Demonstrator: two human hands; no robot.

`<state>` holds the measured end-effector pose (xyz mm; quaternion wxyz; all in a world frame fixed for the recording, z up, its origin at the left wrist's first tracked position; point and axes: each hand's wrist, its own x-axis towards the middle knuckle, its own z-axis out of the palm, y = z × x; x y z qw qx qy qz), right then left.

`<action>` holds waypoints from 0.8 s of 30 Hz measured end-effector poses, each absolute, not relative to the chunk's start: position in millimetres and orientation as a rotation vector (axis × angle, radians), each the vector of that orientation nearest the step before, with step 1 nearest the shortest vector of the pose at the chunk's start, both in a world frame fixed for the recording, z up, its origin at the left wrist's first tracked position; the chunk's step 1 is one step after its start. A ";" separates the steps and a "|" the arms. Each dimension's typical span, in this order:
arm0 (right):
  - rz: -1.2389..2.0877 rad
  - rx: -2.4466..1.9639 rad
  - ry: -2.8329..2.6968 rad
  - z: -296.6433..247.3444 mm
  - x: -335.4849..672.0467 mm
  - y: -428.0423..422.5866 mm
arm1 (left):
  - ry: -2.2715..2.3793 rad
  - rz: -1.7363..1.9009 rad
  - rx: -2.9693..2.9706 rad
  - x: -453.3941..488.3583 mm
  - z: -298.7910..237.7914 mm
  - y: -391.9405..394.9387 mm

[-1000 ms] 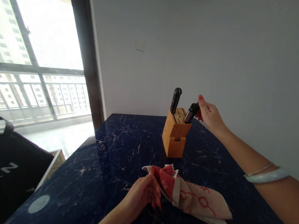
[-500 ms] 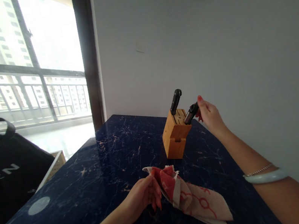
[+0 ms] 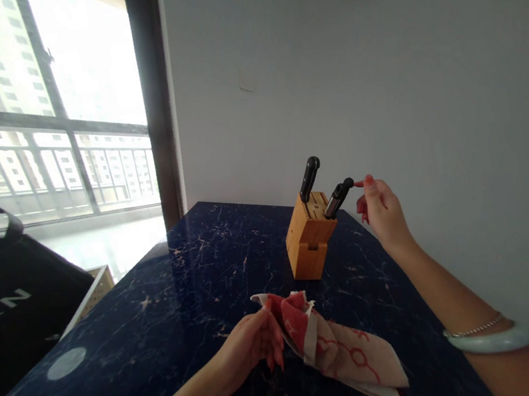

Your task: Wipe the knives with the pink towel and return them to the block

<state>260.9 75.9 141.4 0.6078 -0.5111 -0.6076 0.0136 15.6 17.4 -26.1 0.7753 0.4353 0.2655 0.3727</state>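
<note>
A wooden knife block point(image 3: 308, 241) stands on the dark blue marbled table. A black-handled knife point(image 3: 311, 179) sits in its left slot. From the right side juts a second black handle with a silvery strip, which looks like scissors point(image 3: 340, 197); the lower part is hidden in the block. My right hand point(image 3: 382, 212) is just right of that handle, thumb raised and index finger extended near its end, holding nothing. In front of the block, my left hand point(image 3: 255, 341) pinches the edge of a crumpled red and beige cloth point(image 3: 348, 353) lying on the table.
The table point(image 3: 164, 323) reaches back to a grey wall point(image 3: 375, 71). A pale round patch point(image 3: 66, 363) marks its left side. Beyond the left edge are a black bag point(image 3: 8, 302) and a light-coloured crate point(image 3: 99, 286). A large window point(image 3: 86, 72) is behind.
My right hand has let go of the right black handle and drawn back slightly to the right. The handle stays in the block. My left hand and the cloth have barely moved.
</note>
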 end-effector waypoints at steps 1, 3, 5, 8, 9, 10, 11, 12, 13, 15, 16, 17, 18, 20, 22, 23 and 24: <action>0.037 -1.170 -1.391 138.4 258.5 69.5 | 0.576 0.810 0.945 15.5 -25.8 17.1; 0.052 -1.153 -1.377 128.7 252.9 54.9 | 0.574 0.810 0.953 15.2 -26.1 16.8; 0.080 -1.163 -1.393 113.7 247.5 40.0 | 0.574 0.805 0.956 14.7 -27.1 17.1; 0.184 -1.299 -1.556 84.4 243.1 22.1 | 0.576 0.811 0.960 14.5 -28.5 18.0; 0.215 -1.366 -1.646 74.5 242.8 18.1 | 0.577 0.811 0.966 14.5 -28.6 18.0; 0.228 -1.426 -1.718 65.3 242.9 15.0 | 0.577 0.810 0.973 14.6 -28.2 17.9; 0.257 -1.479 -1.781 57.3 243.3 12.7 | 0.577 0.811 0.981 14.7 -27.6 17.6; 0.291 -1.520 -1.831 50.5 243.6 11.1 | 0.577 0.811 0.988 14.8 -26.7 17.2; 0.329 -1.551 -1.867 45.0 243.6 10.1 | 0.577 0.813 0.993 14.9 -25.6 16.7; 0.415 -1.586 -1.915 38.0 242.4 8.7 | 0.580 0.812 1.002 14.9 -23.4 15.9; 0.447 -1.604 -1.930 36.0 241.4 8.1 | 0.588 0.808 1.010 14.7 -22.4 15.9; 0.470 -1.626 -1.948 34.9 240.4 7.6 | 0.600 0.805 1.020 14.3 -21.7 16.2; 0.483 -1.651 -1.972 34.4 239.9 7.1 | 0.614 0.806 1.033 13.7 -21.0 16.8; 0.480 -1.705 -2.037 34.8 242.1 6.0 | 0.648 0.827 1.079 12.0 -19.4 18.5; 0.462 -1.756 -2.108 36.1 250.4 4.4 | 0.689 0.861 1.159 9.8 -16.5 20.1; 0.459 -1.781 -2.145 36.8 256.6 3.4 | 0.711 0.888 1.214 8.6 -14.6 20.6; 0.462 -1.805 -2.183 37.3 263.8 2.2 | 0.733 0.921 1.279 7.7 -12.4 20.7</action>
